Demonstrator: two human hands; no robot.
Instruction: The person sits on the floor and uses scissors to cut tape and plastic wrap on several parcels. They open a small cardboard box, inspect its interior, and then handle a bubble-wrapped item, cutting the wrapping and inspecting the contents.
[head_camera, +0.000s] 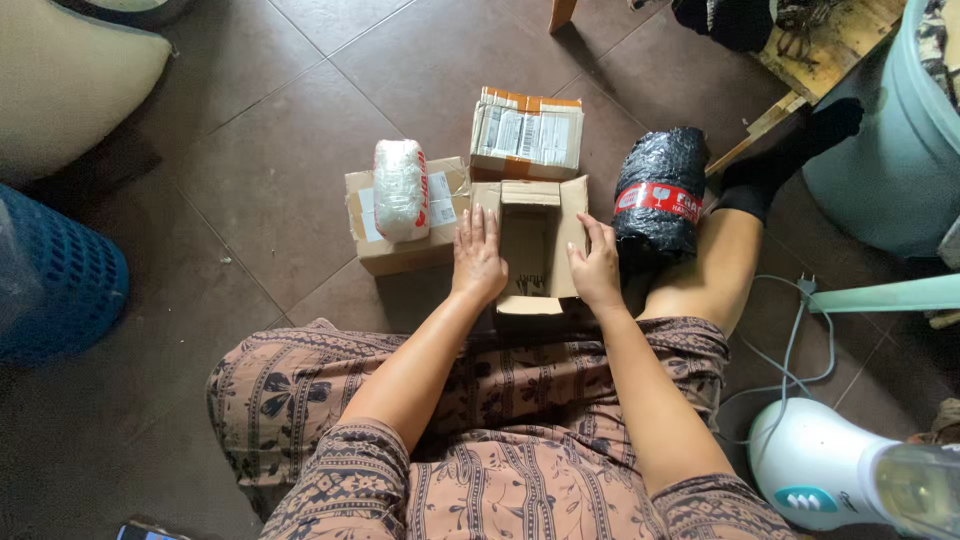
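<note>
An open cardboard box (532, 240) with its flaps up sits on the tiled floor in front of my lap. My left hand (478, 255) lies flat against the box's left flap, fingers spread. My right hand (596, 265) presses on the right flap. The inside of the box looks empty. Left of it is a closed cardboard box (372, 235) with a white wrapped parcel (400, 188) lying on top. Behind it stands a taped box with a label (527, 133). A black wrapped parcel with a red band (660, 192) lies at the right, beside my leg.
A blue basket (55, 275) and a cream cushion (65, 80) are at the left. A white appliance (850, 480) with its cable lies at the lower right. A pale green bin (890, 150) and wooden boards (830, 45) stand at the upper right.
</note>
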